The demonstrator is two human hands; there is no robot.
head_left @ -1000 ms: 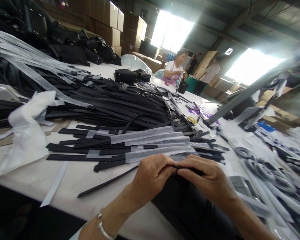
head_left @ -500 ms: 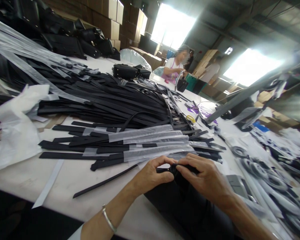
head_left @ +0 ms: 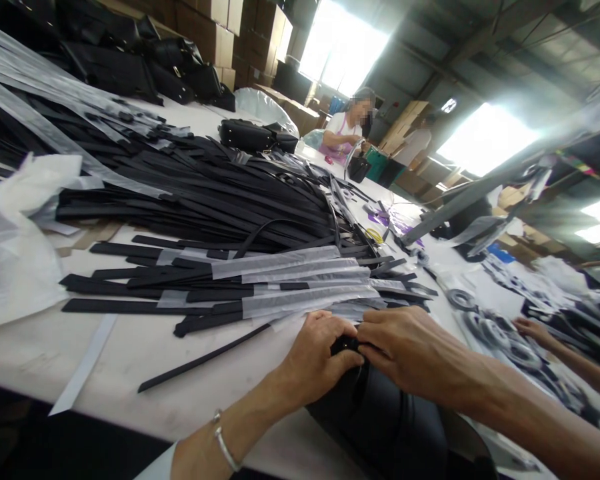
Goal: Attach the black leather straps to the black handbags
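A black bag [head_left: 380,413] rests at the table's near edge, below my two hands. My left hand [head_left: 320,353], with a silver bangle on the wrist, pinches the bag's top from the left, thumb and fingers closed round a small dark part there. From the right, my right hand [head_left: 400,343] grips the same spot, its fingertips meeting those of the left. What exactly lies between the fingertips is mostly hidden. Just beyond the hands lie black straps [head_left: 145,307], several of them partly wrapped in clear plastic sleeves [head_left: 305,300]. One thin black strap [head_left: 205,357] lies left of my left hand.
A large heap of black straps [head_left: 205,193] covers the table's middle, with black bags [head_left: 110,70] behind it. White plastic [head_left: 20,233] lies at left. Rolls of tape-like strip [head_left: 495,330] lie at right, near another person's hand [head_left: 535,330]. A co-worker [head_left: 347,130] stands across the table.
My hands have drawn closer together at the bag's top, and my right forearm lies flatter. The bag has turned slightly. Another person's hand has appeared at right. The view has shifted a little.
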